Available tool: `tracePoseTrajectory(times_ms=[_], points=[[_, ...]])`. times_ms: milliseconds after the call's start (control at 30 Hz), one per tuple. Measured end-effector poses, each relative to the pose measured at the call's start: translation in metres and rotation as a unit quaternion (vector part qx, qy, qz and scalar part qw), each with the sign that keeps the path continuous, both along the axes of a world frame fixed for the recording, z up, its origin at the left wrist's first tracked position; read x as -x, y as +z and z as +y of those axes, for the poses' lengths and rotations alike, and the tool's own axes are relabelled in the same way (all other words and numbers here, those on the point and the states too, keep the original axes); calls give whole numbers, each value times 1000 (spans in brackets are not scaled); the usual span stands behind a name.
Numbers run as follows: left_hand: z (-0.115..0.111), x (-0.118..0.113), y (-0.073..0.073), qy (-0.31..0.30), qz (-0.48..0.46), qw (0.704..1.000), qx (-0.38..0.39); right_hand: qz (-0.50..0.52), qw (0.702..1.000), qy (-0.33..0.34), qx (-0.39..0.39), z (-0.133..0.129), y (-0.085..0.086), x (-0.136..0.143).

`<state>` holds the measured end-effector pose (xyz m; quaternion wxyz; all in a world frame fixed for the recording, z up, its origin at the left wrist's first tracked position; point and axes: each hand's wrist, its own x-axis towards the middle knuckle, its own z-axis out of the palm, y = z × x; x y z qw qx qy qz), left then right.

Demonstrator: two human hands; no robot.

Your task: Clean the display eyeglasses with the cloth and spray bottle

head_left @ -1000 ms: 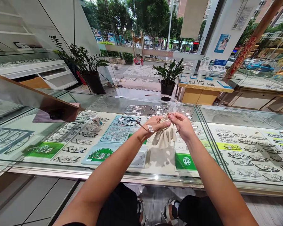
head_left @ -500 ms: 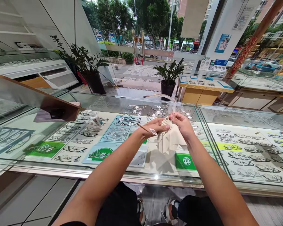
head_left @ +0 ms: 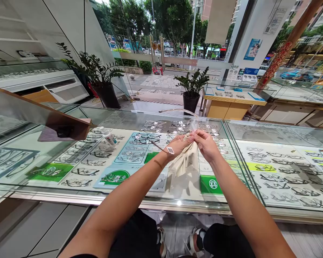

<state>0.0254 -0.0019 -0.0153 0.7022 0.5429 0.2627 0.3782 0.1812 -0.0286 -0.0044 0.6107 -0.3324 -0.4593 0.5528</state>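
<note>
Above the glass counter, both hands meet at a pair of eyeglasses [head_left: 194,124] and a cream cleaning cloth [head_left: 186,160]. My left hand [head_left: 178,145] is closed around the frame and part of the cloth. One temple with a white tag [head_left: 170,150] sticks out to the left over my wrist, while the other arches beyond my fingers. Pinched together, the fingers of my right hand [head_left: 206,144] press the cloth against the glasses. The cloth hangs in folds below both hands. Fingers and cloth hide most of the frame and its near lens.
Many eyeglasses lie inside the glass display case [head_left: 177,202]. On its top at the left are a white bottle [head_left: 108,136] and a wood-framed mirror [head_left: 43,114]. Another display case [head_left: 285,172] adjoins on the right. Potted plants [head_left: 191,102] stand beyond the counter.
The cloth has swung left and bunched into folds. My hands have drawn closer together at the glasses, and the glasses have tilted, with the tagged temple shifted left.
</note>
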Motion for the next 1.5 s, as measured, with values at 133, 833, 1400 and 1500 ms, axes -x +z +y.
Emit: tracePoseTrajectory(times_ms=[133, 833, 1400, 1500], points=[[-3, 3, 9, -49, -34, 997, 45, 31, 999, -1, 31, 0, 4, -3], [-3, -6, 1, 36, 3, 995, -89, 41, 997, -17, 63, 6, -3, -5], [12, 9, 8, 119, -41, 989, -73, -146, 989, -22, 28, 5, -8, -3], [11, 8, 6, 98, -42, 990, -87, -136, 987, -80, -14, 6, -6, -3]])
